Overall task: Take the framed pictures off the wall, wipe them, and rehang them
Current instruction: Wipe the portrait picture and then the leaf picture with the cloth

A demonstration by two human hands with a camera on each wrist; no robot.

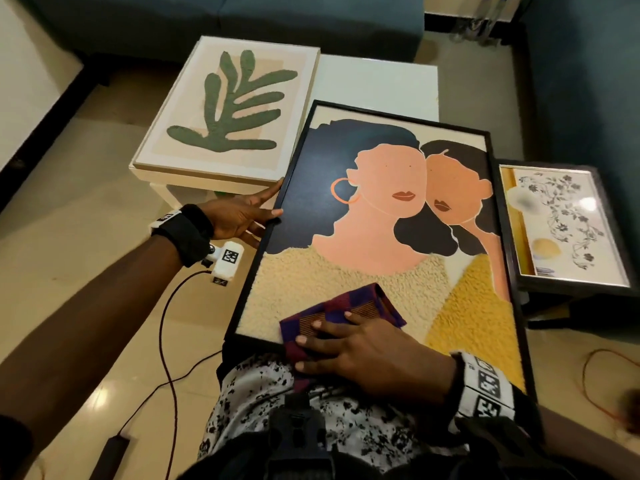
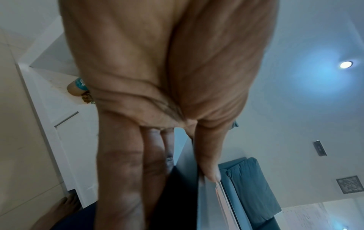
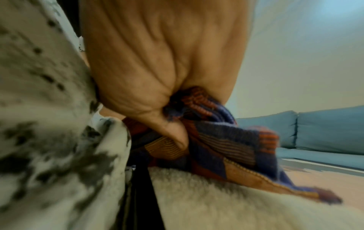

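Observation:
A large black-framed picture point(image 1: 381, 209) of two women lies tilted across my lap, its top edge leaning on a white table. My left hand point(image 1: 266, 211) pinches its left edge, thumb on the front and fingers behind; the left wrist view shows the same hold, the left hand point(image 2: 187, 168) on the frame edge point(image 2: 189, 194). My right hand point(image 1: 346, 344) presses a folded purple and maroon cloth point(image 1: 349, 306) onto the picture's lower left corner. In the right wrist view the right hand point(image 3: 167, 124) has its thumb tucked into the bunched cloth point(image 3: 226, 147) over the fuzzy cream surface point(image 3: 216, 202).
A white-framed leaf picture point(image 1: 225, 105) lies flat on the white table point(image 1: 377, 84). A black-framed floral picture point(image 1: 561, 223) lies on a dark stand at right. A blue sofa point(image 1: 242, 15) runs behind. Cables point(image 1: 166, 323) trail over the tiled floor at left.

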